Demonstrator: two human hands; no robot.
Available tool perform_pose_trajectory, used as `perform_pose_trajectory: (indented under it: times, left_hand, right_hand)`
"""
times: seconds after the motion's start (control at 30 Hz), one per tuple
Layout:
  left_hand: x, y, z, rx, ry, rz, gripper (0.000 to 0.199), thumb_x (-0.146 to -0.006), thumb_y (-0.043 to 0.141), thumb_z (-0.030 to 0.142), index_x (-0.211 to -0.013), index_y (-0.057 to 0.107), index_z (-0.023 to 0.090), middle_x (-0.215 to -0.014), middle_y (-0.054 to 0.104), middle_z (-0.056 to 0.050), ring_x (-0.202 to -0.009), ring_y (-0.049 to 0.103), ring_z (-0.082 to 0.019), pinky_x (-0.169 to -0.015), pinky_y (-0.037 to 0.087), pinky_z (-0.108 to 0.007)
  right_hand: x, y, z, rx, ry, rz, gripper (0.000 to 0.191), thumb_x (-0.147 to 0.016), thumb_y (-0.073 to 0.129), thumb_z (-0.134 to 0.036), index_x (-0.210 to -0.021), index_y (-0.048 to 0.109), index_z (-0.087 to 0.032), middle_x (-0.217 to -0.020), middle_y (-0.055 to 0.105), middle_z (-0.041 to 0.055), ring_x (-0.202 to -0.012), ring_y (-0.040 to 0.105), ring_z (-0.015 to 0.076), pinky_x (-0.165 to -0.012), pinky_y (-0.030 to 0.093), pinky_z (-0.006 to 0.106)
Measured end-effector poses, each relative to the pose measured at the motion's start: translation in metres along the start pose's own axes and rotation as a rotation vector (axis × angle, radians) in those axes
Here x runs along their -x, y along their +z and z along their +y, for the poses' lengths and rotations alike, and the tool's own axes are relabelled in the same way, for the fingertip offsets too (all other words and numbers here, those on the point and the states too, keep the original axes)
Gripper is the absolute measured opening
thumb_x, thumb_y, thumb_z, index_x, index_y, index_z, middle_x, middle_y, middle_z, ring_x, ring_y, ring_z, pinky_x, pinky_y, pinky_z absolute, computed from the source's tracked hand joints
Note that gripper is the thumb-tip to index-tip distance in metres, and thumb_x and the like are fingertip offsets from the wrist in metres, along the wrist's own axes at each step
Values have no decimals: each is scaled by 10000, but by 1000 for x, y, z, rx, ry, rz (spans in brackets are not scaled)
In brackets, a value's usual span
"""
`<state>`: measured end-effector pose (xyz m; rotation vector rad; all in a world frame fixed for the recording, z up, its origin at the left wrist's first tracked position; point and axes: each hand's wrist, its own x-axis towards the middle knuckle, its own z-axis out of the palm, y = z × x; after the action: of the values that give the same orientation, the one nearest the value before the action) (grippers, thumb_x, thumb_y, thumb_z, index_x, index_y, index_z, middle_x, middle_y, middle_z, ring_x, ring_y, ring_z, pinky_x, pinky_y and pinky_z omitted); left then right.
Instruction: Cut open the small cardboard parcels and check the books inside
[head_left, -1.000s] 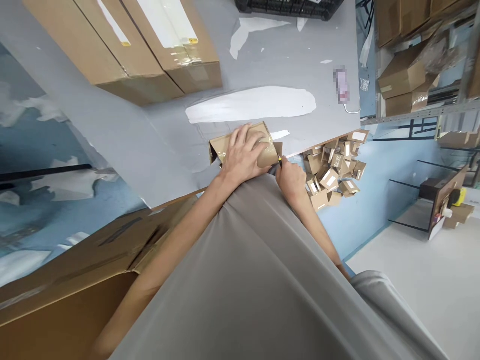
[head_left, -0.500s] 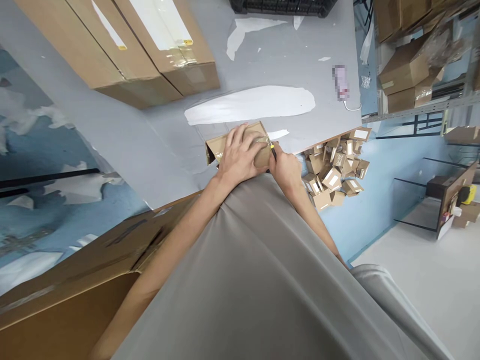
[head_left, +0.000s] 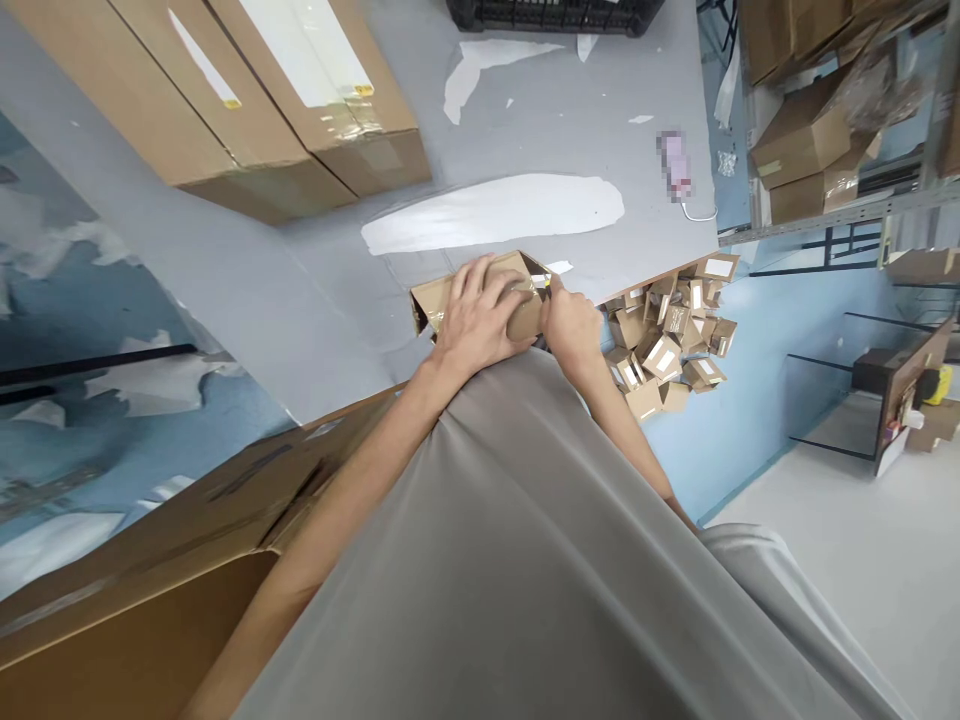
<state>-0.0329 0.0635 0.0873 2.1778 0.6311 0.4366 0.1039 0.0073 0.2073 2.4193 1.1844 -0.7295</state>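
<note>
A small brown cardboard box (head_left: 431, 298) with clear tape lies at the table's near edge, right against my shirt. My left hand (head_left: 480, 308) grips it from above, fingers spread over its top and thumb toward its right end. At that right end a dark gap shows beside a raised flap. My right hand (head_left: 571, 322) is closed around a utility knife (head_left: 547, 281), of which only a bit of yellow and black shows at the box's upper right corner. The blade cannot be made out. The box's left end also shows a dark opening.
Large taped cartons (head_left: 262, 120) stand on the grey table (head_left: 315, 300) at upper left. A white paper strip (head_left: 495, 212), a black crate (head_left: 555, 14) and a blurred phone-like object (head_left: 675, 165) lie beyond. Small boxes (head_left: 664, 350) are heaped on the floor at right; a big open carton (head_left: 150, 600) is at lower left.
The box's right end has come open, showing a dark gap where it looked closed. My right hand and the knife have shifted slightly at that corner. My left hand keeps its hold.
</note>
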Motion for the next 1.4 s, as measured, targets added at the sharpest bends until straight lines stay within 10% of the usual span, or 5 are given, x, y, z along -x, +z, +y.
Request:
perform_pose_trajectory:
  times: [0.37,0.67,0.97,1.2,1.4]
  left_hand:
    - [0,-11,-5,11,-39,73,635,-852,926,627,-1367,750,300,-1606,652,-115,-1725,342,-494,-1431,170,-752]
    - [56,-37,4,-49,-489,424,720,-957,823,684,-1521,656,269,-1690,564,-173,-1735,322,-461,-1435,213,-698]
    - [58,1,38,-153,-820,534,776,-1072,643,706,-1680,523,238,-1789,432,-220,-1743,326,-401,-1440,250,-633]
    - [21,39,48,-183,-1049,534,999,-1111,456,762,-1835,217,116,-1937,40,-243,-1814,-78,-419,-1450,51,-691]
    - [30,24,25,-258,-1059,555,991,-1114,389,777,-1848,217,134,-1947,65,-196,-1824,-46,-361,-1475,13,-611]
  right_hand:
    - [1,14,49,-192,5,127,549,-1203,372,-385,-1698,545,-225,-1263,854,168,-1165,807,395,-1048,594,487]
    - [-141,57,127,-256,25,186,617,-1103,536,-342,-1672,516,-102,-1368,791,266,-1273,753,453,-1117,579,590]
    - [-247,111,167,-156,65,71,723,-1056,532,-241,-1746,380,-88,-1457,662,285,-1295,710,398,-1110,598,529]
    - [-266,130,187,-153,-62,90,757,-1067,506,-268,-1779,309,-106,-1525,570,294,-1396,622,409,-1135,580,536]
    - [-254,121,167,-301,-329,180,614,-1094,468,-280,-1687,491,-121,-1601,593,260,-1492,555,363,-1297,449,559]
